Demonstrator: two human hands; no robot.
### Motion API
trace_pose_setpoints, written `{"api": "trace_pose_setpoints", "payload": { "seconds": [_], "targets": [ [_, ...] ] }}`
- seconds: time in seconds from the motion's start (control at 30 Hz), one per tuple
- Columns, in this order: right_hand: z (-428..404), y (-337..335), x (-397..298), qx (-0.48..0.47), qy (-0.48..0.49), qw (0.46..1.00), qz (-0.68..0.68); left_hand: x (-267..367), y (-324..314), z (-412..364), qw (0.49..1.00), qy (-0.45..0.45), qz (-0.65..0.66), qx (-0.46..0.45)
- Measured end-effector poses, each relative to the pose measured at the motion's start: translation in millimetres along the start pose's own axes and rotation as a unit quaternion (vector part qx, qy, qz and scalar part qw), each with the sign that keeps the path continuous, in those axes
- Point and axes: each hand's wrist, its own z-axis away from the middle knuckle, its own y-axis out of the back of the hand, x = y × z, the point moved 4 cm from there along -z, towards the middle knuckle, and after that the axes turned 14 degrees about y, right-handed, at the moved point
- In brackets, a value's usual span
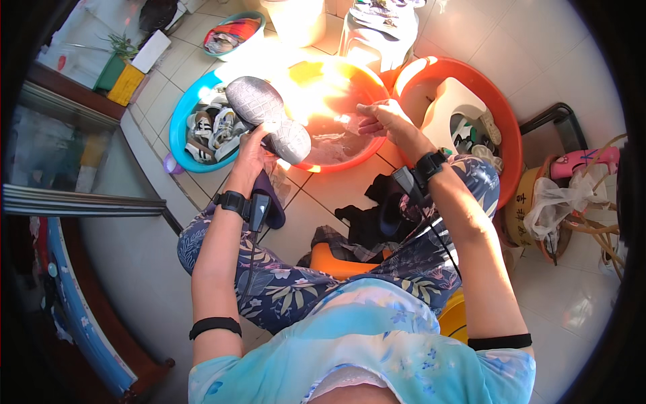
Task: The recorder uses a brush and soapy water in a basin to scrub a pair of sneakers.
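Observation:
My left hand point(254, 146) grips a shoe point(267, 113) near its middle, with the grey patterned sole turned up toward me. The shoe hangs between a blue basin point(177, 144) and an orange basin point(376, 139). Over the right side of the orange basin, my right hand point(386, 121) is raised with its fingers partly curled and a gap between them; I see nothing in it. Cloudy, sudsy water point(335, 146) lies in the orange basin, and strong sunlight washes out its far part. Several white sneakers point(214, 126) fill the blue basin.
A red basin point(509, 136) at right holds a pale plastic stool point(451, 101) and shoes. Shoes rest on a white stool point(378, 38) behind. Dark cloth point(363, 222) lies between my legs by an orange seat point(333, 260). A potted plant point(530, 212) stands right; a sliding door frame point(81, 199), left.

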Motion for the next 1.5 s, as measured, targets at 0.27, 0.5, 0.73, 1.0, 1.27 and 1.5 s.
{"api": "trace_pose_setpoints", "payload": {
  "seconds": [0.27,0.5,0.73,1.0,1.27,1.5],
  "targets": [
    [4,22,-35,-0.066,0.019,0.993,0.098,22,-29,20,0.998,-0.041,-0.032,-0.021],
    [8,28,18,-0.081,-0.098,0.991,0.038,-11,-29,-18,0.99,0.114,-0.08,0.036],
    [-16,9,8,-0.119,-0.217,0.965,0.082,-7,-33,-31,0.982,0.178,-0.045,0.039],
    [-7,4,55,-0.107,-0.322,0.941,0.001,-47,-57,-43,0.987,0.15,-0.043,-0.035],
    [10,-5,-10,-0.112,-0.237,0.961,-0.09,-62,-94,-5,0.919,0.346,0.145,-0.122],
    [33,10,-116,-0.17,-0.242,0.927,-0.231,97,-170,62,0.895,0.208,-0.285,-0.273]
  ]
}}
